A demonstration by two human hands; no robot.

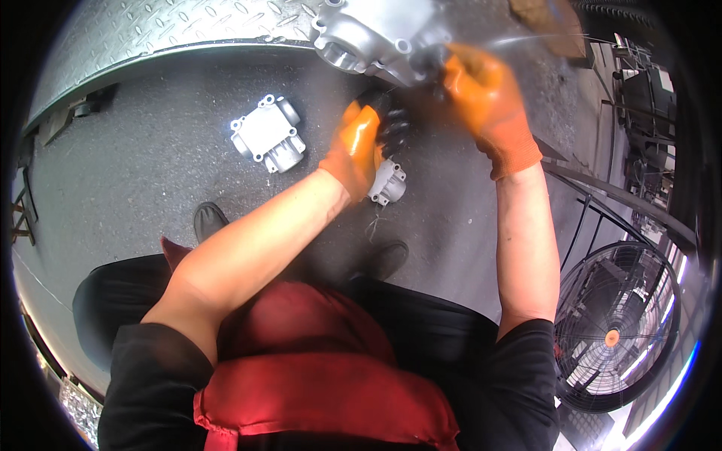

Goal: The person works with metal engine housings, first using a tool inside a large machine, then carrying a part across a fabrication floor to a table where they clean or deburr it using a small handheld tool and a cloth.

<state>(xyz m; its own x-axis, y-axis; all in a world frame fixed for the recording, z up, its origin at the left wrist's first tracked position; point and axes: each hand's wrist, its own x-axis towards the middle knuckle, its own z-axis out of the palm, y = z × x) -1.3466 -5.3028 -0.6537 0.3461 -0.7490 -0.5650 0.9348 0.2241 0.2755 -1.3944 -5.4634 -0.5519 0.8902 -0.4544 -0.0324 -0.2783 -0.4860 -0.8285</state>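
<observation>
A large silver metal casting (387, 34) with round openings and bolt lugs is at the top centre, above the floor. My right hand (485, 90), in an orange glove with dark fingertips, is closed at the casting's right side. Motion blur hides what its fingers grip. Just below the casting is my left hand (365, 139), gloved the same way, its dark fingers curled inward. Whatever they hold, if anything, is hidden. Beyond my left wrist a small grey casting (389, 183) is partly covered by the hand. Another silver casting (267, 134) lies on the floor to the left.
A silver tread-plate surface (188, 26) curves across the upper left. A brown piece (553, 26), blurred, is at the upper right. To the lower right stands a large round floor fan (613, 338) with a wire guard. My shoes (210, 220) rest on the grey floor (150, 203).
</observation>
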